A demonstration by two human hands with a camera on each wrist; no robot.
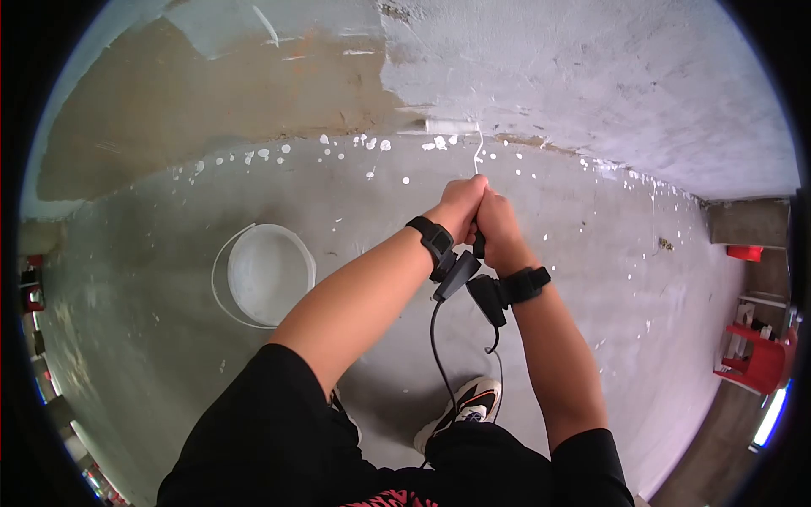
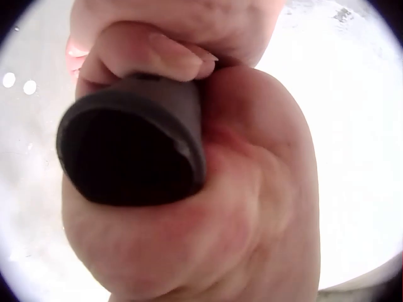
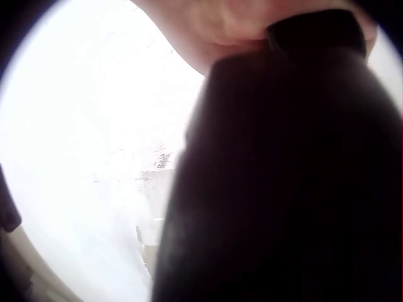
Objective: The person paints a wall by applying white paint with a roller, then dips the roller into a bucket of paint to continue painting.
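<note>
A paint roller [image 1: 452, 127] with a white sleeve lies along the foot of the wall [image 1: 541, 68], its thin bent frame running down toward me. My left hand [image 1: 459, 207] and right hand [image 1: 502, 226] grip its black handle together, side by side. In the left wrist view, the hollow end of the handle [image 2: 192, 148] sticks out from curled fingers. A large dark shape fills much of the right wrist view, with part of a hand and the handle's black end [image 3: 321, 31] above it. The wall is whitish on the right, with a bare brown patch [image 1: 211, 93] on the left.
A white bucket [image 1: 270, 275] with a wire handle stands on the grey floor [image 1: 591, 355] to my left. White paint drops [image 1: 370, 176] dot the floor along the wall. Cables [image 1: 435, 346] hang from the wrist cameras near my shoes [image 1: 460, 410]. A red chair [image 1: 756, 363] is far right.
</note>
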